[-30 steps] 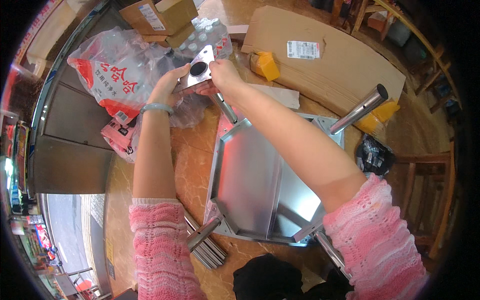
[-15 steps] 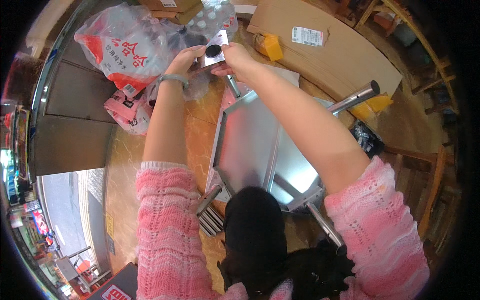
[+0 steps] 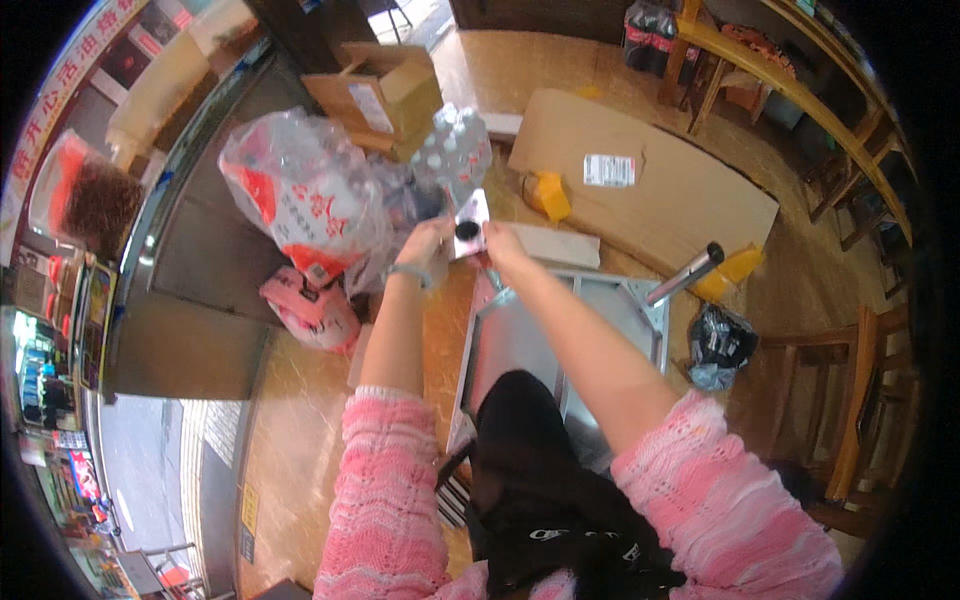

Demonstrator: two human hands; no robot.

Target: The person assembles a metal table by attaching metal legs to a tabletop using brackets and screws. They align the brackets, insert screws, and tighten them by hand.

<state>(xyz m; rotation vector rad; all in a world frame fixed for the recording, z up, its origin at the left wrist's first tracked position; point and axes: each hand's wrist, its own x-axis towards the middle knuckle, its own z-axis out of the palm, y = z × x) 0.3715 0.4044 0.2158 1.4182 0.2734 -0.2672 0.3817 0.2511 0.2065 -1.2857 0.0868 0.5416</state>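
Both my hands hold a small silver metal plate (image 3: 471, 208) with a round black piece on it, out in front of me. My left hand (image 3: 428, 243) pinches its left edge, and my right hand (image 3: 503, 243) grips the right edge. Below them lies a silver metal frame with a flat panel (image 3: 500, 340), its legs pointing up. One tubular leg (image 3: 688, 274) rises at the frame's far right corner. Another, partly hidden tube (image 3: 490, 282) stands just under my hands. My right forearm and dark-clothed leg cover part of the panel.
Left of my hands sit a large plastic bag (image 3: 300, 200) and a pink-and-white package (image 3: 312, 308). Behind are an opened carton (image 3: 385, 100) and wrapped bottles (image 3: 452, 155). Flattened cardboard (image 3: 640, 175), a black plastic bundle (image 3: 722, 340) and wooden chairs (image 3: 850, 400) lie toward the right.
The view has tilted up, showing more of the room beyond. My hands, still on the plate, appear lower and further right in the picture. The frame's near legs are now hidden.
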